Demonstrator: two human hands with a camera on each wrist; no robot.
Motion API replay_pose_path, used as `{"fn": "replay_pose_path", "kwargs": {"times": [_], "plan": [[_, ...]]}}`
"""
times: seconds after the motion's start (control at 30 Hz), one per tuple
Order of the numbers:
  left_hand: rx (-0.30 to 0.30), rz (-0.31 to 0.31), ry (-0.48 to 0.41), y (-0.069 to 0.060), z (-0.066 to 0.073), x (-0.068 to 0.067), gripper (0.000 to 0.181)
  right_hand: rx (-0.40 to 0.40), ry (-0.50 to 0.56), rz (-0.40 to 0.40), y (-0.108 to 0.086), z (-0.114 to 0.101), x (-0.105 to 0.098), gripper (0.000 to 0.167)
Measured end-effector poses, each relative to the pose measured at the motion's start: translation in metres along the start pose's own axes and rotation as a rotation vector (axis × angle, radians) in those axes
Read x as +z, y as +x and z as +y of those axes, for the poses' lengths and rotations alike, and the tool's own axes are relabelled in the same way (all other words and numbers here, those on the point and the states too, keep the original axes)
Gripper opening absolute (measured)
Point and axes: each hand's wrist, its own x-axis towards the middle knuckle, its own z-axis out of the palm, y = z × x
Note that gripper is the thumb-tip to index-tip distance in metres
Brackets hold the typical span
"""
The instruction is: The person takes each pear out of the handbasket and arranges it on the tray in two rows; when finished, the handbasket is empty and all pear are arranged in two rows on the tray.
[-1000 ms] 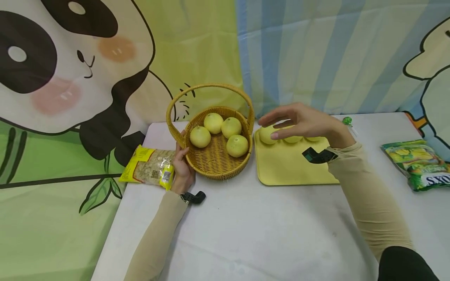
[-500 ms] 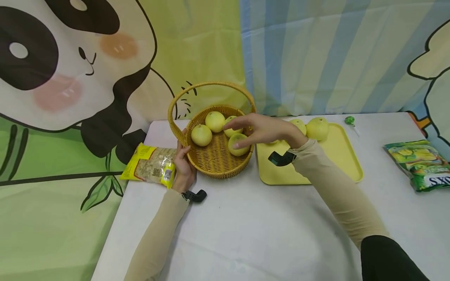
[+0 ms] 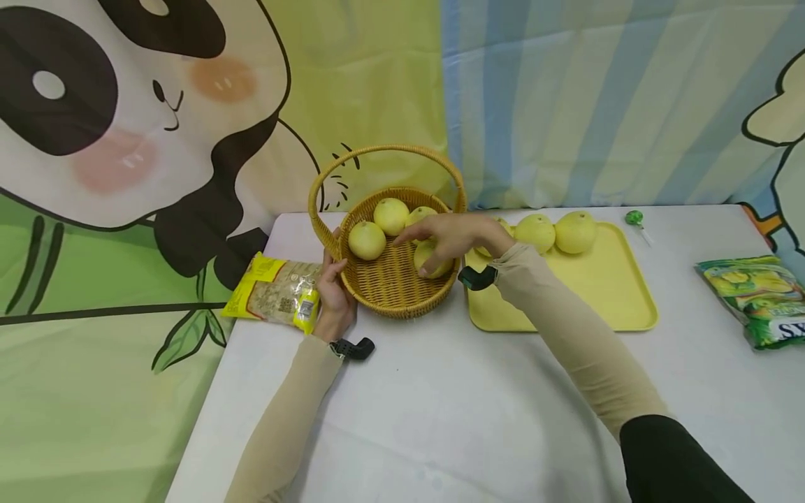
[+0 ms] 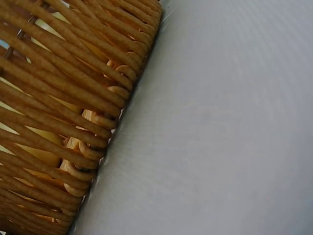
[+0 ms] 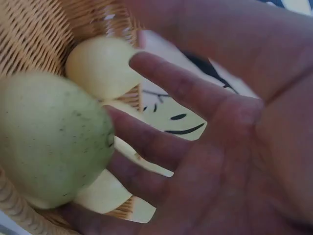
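Note:
A wicker basket with a tall arched handle stands tilted toward me in the head view, several pale yellow-green, pear-like fruits inside. My left hand holds its left side, thumb near the rim; the other fingers are partly hidden. In the left wrist view only the basket's woven wall and white cloth show. Over the basket's right half is my right hand, fingers spread above the front-right fruit. The right wrist view shows the speckled fruit close by the fingertips, which overlap its edge; contact is unclear.
A yellow tray lies right of the basket, with fruits along its back edge. Left of the basket is a yellow plastic packet. A green lollipop and a green packet lie at the right. A printed curtain stands behind.
My right hand has moved left from above the tray to over the fruits in the basket and lowered slightly. The left hand stays on the basket; the whole view shifts a little.

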Motion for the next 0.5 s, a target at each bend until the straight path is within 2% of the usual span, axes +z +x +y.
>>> {"fn": "replay_pose_path", "kwargs": {"times": [0.13,0.3,0.5], "plan": [[0.004,0.004,-0.007,0.000,0.000,-0.001,0.065,0.018,-0.049,-0.023,0.011,0.004,0.000,0.079],[0.004,-0.003,-0.008,-0.001,0.000,0.000,0.065,0.015,-0.002,-0.065,0.022,0.013,0.002,0.085],[0.013,-0.017,-0.010,0.000,0.000,0.000,0.067,0.017,0.039,-0.050,0.026,0.021,0.005,0.066]]}}
